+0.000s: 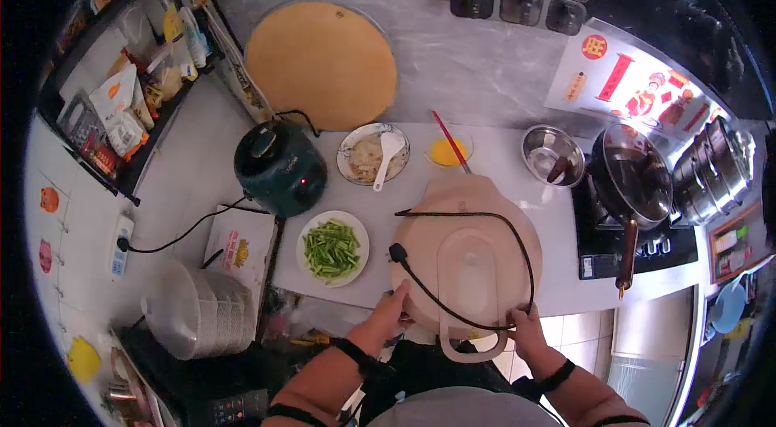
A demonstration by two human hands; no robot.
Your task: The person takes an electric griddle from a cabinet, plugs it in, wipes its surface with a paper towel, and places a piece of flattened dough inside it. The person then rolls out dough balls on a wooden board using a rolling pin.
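A round, pale pink electric griddle (428, 245) with its lid down is at the counter's front edge, partly overhanging it. Its black power cord (517, 229) lies looped across the lid, the plug (397, 252) toward the left. My left hand (394, 308) grips the griddle's near left side, fingers partly hidden under the rim. On the near right side my right hand (527, 330) is closed on the edge, beside the looped cord. Between my hands, the lid's handle (473, 352) points toward me. Just beyond the griddle sits a bowl of yellow beaten egg (446, 154) with red chopsticks (449, 138).
Left of the griddle are a plate of cut green vegetables (331, 251), a bowl of rice (364, 159) with a white paddle, and a dark green rice cooker (279, 168). To the right stand a steel bowl (537, 148) and a lidded pan (632, 176) on the stove (594, 257).
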